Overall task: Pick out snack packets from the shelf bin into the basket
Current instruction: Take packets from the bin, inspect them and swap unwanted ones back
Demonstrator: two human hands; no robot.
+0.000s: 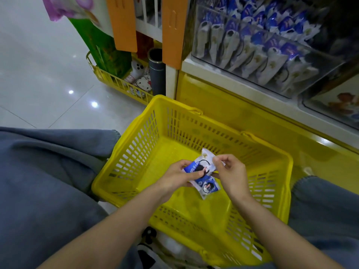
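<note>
**Handling note: snack packets held over the basket**

Your left hand point(175, 174) and right hand point(231, 171) both hold small blue-and-white snack packets point(204, 174) above the open yellow basket point(128, 162). The left thumb pins one packet near its blue end; the right fingertips pinch the white upper corner. At least two packets overlap in the grip; the exact count cannot be told. The basket floor below looks bare.

Judgement on handling: the packets look light, thin and soft, with a glossy film that is likely slippery. The film crumples under the fingers, so it has little stiffness. Contents are probably brittle; do not squeeze the middle.

Where to hold: take each packet by a sealed edge or corner, as the right hand does now.

More packets stand packed upright in rows in the clear shelf bin point(242, 74), up and to your right. They sit tightly together, so pull one by its top edge.

Risk: overlapping film may slide and drop outside the rim.
</note>
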